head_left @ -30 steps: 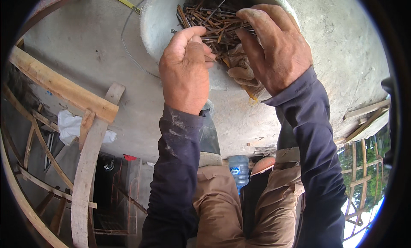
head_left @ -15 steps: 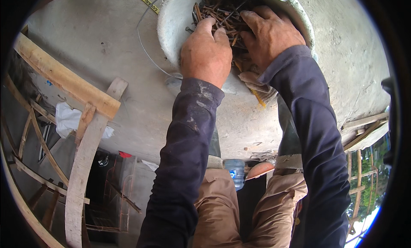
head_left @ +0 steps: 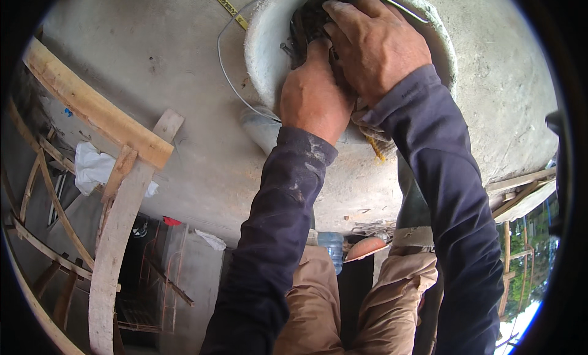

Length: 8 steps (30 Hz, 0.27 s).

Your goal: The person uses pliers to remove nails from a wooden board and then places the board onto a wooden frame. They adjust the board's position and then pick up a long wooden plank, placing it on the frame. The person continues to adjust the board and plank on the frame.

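A whitish, crusted bucket holds dark, rusty nails, mostly covered by my hands. My left hand reaches over the near rim, its thumb up against the nails and its other fingers out of sight. Close beside it, my right hand curls downward inside the bucket, fingertips tucked toward the left thumb. Both look closed, but what they grip, if anything, is hidden. The bucket's thin wire handle loops out to the left. Under my right wrist, a dirty cloth item with a yellow edge hangs at the near rim.
A yellow measuring tape lies on the concrete floor left of the bucket. Wooden beams stand at left, with a white sack behind. Near my legs is a blue plastic bottle. Boards lie at right.
My hands have drawn together inside the bucket: the left moved right and slightly down, and the right now curls over toward it. More of the nails are covered. The view has shifted slightly.
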Motion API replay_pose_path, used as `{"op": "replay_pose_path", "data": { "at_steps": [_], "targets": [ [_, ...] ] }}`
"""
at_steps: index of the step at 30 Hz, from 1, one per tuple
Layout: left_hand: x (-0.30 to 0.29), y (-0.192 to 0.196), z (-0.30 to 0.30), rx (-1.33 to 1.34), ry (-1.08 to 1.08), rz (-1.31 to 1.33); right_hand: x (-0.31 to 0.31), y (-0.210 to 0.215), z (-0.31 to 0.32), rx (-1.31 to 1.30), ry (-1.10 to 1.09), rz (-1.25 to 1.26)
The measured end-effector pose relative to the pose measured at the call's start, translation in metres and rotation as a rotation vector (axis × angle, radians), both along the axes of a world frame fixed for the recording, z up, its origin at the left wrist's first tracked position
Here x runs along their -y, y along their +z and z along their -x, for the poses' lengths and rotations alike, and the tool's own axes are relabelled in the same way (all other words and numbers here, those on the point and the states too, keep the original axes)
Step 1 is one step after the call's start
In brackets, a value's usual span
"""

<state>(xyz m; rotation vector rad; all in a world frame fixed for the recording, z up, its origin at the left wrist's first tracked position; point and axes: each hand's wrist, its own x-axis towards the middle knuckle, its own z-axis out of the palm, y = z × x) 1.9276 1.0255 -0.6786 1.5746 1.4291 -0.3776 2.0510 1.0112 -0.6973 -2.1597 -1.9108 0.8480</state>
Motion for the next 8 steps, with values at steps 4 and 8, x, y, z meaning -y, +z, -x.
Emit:
{"op": "replay_pose_path", "data": {
  "at_steps": [4, 8],
  "targets": [
    [0.001, 0.002, 0.002, 0.029, 0.108, 0.032, -0.032, -0.013, 0.008, -0.130, -0.013, 0.424],
    [-0.001, 0.001, 0.004, -0.044, 0.070, 0.102, -0.046, -0.030, 0.011, -0.128, 0.022, 0.607]
  ]
}}
